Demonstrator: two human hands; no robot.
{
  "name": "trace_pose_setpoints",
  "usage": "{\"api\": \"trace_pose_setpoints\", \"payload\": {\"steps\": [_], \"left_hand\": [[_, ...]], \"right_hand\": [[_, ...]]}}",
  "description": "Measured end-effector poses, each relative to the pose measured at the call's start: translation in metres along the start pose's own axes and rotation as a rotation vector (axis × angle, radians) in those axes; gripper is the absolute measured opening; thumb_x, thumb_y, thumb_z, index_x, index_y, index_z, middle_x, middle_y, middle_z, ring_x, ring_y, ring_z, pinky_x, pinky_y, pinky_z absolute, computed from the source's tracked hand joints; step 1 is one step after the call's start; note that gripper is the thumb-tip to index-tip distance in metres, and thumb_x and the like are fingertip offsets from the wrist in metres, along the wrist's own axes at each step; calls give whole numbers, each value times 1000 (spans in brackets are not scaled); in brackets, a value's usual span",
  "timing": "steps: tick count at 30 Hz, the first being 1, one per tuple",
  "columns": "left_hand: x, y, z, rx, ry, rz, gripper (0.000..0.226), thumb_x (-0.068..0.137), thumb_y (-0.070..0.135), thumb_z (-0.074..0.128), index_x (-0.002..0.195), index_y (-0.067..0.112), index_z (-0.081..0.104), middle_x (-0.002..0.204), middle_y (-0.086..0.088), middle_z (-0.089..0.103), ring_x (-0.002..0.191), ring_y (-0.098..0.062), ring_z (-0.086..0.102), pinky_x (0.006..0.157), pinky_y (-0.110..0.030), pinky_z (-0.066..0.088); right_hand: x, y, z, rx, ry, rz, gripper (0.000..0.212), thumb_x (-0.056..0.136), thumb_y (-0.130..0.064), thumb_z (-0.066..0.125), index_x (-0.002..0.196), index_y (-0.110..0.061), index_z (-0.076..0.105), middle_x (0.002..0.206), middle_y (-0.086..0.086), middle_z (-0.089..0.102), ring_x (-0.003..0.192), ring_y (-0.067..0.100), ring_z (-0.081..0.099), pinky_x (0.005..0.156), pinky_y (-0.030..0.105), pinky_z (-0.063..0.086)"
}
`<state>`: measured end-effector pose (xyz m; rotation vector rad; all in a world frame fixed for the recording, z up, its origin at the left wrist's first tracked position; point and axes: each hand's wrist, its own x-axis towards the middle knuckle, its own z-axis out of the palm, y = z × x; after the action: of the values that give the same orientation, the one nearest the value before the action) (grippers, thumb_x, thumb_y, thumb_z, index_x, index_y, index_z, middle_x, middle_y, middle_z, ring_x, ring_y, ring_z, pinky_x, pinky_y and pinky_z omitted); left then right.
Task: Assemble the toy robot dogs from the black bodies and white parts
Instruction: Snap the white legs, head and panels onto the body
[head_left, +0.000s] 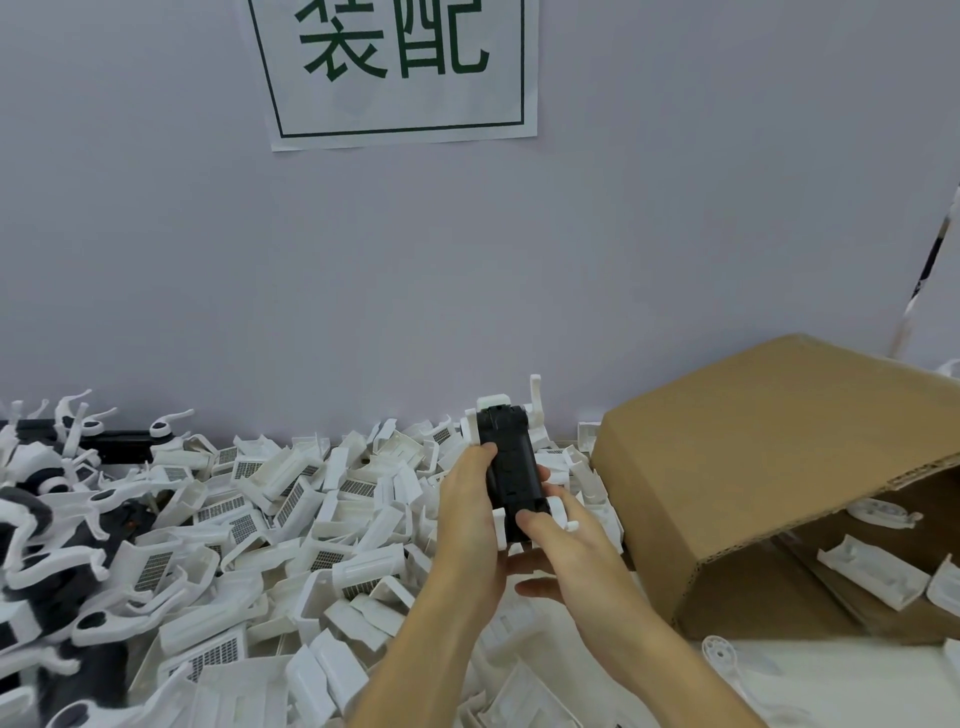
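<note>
Fingers (480, 457) of left hand (467, 525) and right hand (566, 545): curled around black body (511, 467), white legs attached, held above white parts (291, 519) beside box (779, 441).

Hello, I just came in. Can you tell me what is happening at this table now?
A person is assembling a toy robot dog. Both hands hold one black body above a big pile of white parts: the left hand grips its left side, the right hand pinches its near end. White pieces already sit on the body's corners. A cardboard box lies on its side at the right, with more white parts inside.
</note>
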<state>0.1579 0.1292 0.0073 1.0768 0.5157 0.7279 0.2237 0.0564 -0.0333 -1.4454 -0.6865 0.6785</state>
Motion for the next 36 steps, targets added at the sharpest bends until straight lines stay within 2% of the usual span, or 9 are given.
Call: {"api": "trace_pose_setpoints", "payload": {"steps": [5, 10, 16, 20, 27, 29, 34, 36], "left_hand": [[0, -1, 0, 14, 13, 1, 34, 98, 35, 48, 109, 12, 70, 94, -11, 76, 86, -27, 67, 68, -37, 50], [0, 1, 0, 6, 24, 17, 29, 98, 32, 50, 100, 15, 73, 90, -11, 76, 86, -27, 68, 74, -41, 49], [0, 1, 1, 13, 17, 11, 28, 98, 31, 50, 92, 18, 74, 89, -12, 76, 83, -28, 68, 79, -46, 51], [2, 1, 1, 5, 25, 11, 27, 98, 31, 51, 94, 17, 73, 87, -13, 76, 80, -28, 69, 75, -42, 52], [2, -1, 0, 7, 26, 2, 29, 98, 33, 51, 100, 15, 73, 88, -11, 76, 82, -28, 69, 73, -42, 54], [2, -1, 0, 7, 30, -5, 28, 97, 33, 51, 98, 15, 74, 89, -11, 77, 82, -29, 69, 72, -42, 53], [2, -1, 0, 9, 35, -15, 31, 96, 34, 51, 103, 13, 73, 89, -11, 76, 84, -28, 68, 69, -40, 52], [2, 0, 0, 7, 28, -13, 31, 97, 33, 51, 104, 12, 72, 89, -11, 76, 83, -28, 69, 72, -41, 53]], "right_hand": [[1, 0, -2, -15, -20, 5, 44, 103, -22, 50, 93, -64, 58, 89, -14, 74, 83, 11, 75, 76, 30, 60], [-2, 1, -6, -20, -72, -16, 38, 102, -15, 47, 112, -51, 54, 87, -14, 75, 82, 12, 74, 75, 30, 55], [0, 2, -5, -35, -51, -3, 40, 102, -16, 46, 109, -55, 52, 86, -16, 74, 83, 10, 74, 73, 28, 56], [1, 3, -4, -35, -19, 9, 38, 101, -20, 48, 111, -56, 52, 92, -10, 71, 91, 17, 73, 71, 28, 55], [2, 2, -4, -2, -32, -3, 33, 104, -28, 51, 101, -61, 57, 83, -19, 74, 80, 11, 75, 68, 25, 55], [3, 4, -5, 2, -30, -2, 29, 104, -27, 50, 106, -56, 54, 83, -19, 74, 79, 10, 74, 67, 24, 55], [4, 5, -6, -13, -52, -2, 35, 103, -21, 48, 107, -55, 55, 87, -18, 74, 80, 10, 74, 69, 25, 55], [3, 5, -7, -18, -58, -6, 35, 103, -20, 47, 109, -53, 55, 88, -17, 75, 81, 10, 74, 70, 26, 55]]}}
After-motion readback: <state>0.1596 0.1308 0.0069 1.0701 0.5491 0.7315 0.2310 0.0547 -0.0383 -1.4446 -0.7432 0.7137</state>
